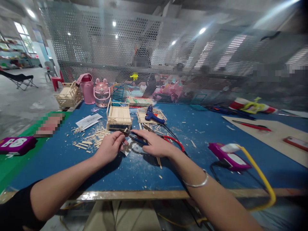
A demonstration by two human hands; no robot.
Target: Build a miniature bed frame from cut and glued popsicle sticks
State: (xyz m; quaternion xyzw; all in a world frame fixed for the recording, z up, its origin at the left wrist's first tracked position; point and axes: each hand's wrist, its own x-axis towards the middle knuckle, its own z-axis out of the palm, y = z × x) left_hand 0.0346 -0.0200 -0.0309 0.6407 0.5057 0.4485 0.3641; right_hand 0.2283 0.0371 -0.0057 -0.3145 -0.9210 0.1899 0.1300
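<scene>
My right hand [155,142] is closed around a pair of pliers [139,139] with dark blue handles, their jaws pointing left. My left hand [111,146] is closed in a pinch at the jaws; what its fingers hold is too small to make out. Just beyond both hands stands a small chair-like model made of wooden sticks [119,116]. Cut stick pieces and chips [92,139] litter the table left of my left hand. Beside my right hand lies a red-handled tool [176,141], its front partly hidden.
A blue glue gun [155,117] rests on a stick frame [141,116]. Another stick model [68,94], a pink flask [87,89] and a pink bottle [102,93] stand at the back left. A purple device [229,157] with a yellow cable sits right. Perforated metal mesh [96,48] borders the blue table [134,179].
</scene>
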